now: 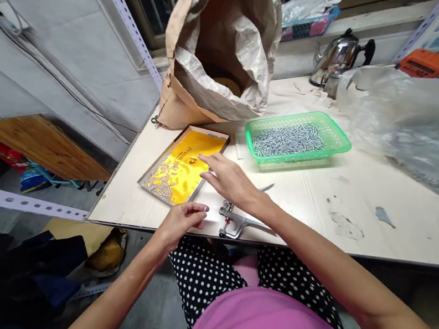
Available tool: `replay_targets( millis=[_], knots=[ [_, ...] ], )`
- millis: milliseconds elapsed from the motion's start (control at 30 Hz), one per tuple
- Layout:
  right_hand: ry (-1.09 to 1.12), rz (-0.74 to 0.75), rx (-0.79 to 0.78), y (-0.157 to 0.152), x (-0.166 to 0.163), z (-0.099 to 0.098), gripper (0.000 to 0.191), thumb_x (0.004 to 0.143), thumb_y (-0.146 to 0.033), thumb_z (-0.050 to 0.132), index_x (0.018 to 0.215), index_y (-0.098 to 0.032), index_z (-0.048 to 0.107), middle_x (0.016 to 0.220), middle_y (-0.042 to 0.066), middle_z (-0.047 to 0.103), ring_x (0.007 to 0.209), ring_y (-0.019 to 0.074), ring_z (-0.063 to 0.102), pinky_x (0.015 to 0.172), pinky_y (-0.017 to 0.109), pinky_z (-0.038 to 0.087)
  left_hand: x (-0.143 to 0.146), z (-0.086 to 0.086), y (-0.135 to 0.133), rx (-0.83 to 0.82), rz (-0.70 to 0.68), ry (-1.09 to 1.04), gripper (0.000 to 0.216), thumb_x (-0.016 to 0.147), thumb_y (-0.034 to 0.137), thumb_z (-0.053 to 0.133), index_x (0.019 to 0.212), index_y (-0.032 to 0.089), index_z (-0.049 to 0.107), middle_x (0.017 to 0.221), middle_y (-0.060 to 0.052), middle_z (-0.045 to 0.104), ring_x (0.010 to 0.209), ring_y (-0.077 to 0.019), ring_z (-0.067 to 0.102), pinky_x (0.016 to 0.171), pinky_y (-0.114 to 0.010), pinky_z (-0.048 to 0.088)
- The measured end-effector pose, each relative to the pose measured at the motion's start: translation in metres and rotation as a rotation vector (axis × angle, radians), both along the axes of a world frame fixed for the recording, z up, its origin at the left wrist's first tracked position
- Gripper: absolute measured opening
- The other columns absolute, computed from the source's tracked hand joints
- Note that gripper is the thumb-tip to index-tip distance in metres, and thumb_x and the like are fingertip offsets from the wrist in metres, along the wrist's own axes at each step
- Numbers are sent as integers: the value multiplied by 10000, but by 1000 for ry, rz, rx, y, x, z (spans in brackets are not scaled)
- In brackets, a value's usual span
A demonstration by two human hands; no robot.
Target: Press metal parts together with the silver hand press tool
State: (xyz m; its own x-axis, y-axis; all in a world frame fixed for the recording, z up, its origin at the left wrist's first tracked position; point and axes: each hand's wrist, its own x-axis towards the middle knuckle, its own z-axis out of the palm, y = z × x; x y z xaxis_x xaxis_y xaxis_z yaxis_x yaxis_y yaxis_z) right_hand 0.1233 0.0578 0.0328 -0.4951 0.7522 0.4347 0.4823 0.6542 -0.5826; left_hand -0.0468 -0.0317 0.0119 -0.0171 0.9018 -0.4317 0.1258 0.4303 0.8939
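My left hand (pixel 182 219), low in the frame's centre, pinches a small metal piece (pixel 205 207) at the table edge (pixel 397 260); my right hand (pixel 228 180) reaches open-fingered over the yellow tray (pixel 186 164) of small parts. The hand press (pixel 235 222) lies just beside. So near the edge, that piece could slip and drop floorward.
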Motion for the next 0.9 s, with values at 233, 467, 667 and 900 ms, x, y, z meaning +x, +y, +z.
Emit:
replay_targets(
  millis=[233,467,667,900],
  knots=[
    [-170,-140,-78,-87,94,-62,252,977,-227,498,1183,-176,635,1027,97,645,980,235,576,841,391,499,24,-33,12,-126,-132,3,353,573,376,840,740,135,642,646,14,600,532,-83,513,516,-213,437],
    [-322,-169,-15,-103,100,-88,163,937,-221,579,1072,-181,663,942,77,626,885,230,528,749,357,412,27,-32,16,-109,-154,128,392,589,466,811,716,139,637,592,18,571,521,-92,498,488,-206,406],
    [-219,-171,16,-93,100,-89,157,981,-211,501,942,-176,649,865,60,605,833,208,508,727,332,368,22,-28,12,5,-46,228,374,601,462,793,741,146,648,672,-3,623,583,-111,549,551,-227,465],
    [-253,-256,38,-89,119,-98,200,1005,-254,458,951,-179,635,883,70,617,835,220,503,729,348,351,25,-27,15,17,-34,162,357,615,393,783,836,127,696,685,-7,631,585,-108,551,535,-227,479]
  ],
)
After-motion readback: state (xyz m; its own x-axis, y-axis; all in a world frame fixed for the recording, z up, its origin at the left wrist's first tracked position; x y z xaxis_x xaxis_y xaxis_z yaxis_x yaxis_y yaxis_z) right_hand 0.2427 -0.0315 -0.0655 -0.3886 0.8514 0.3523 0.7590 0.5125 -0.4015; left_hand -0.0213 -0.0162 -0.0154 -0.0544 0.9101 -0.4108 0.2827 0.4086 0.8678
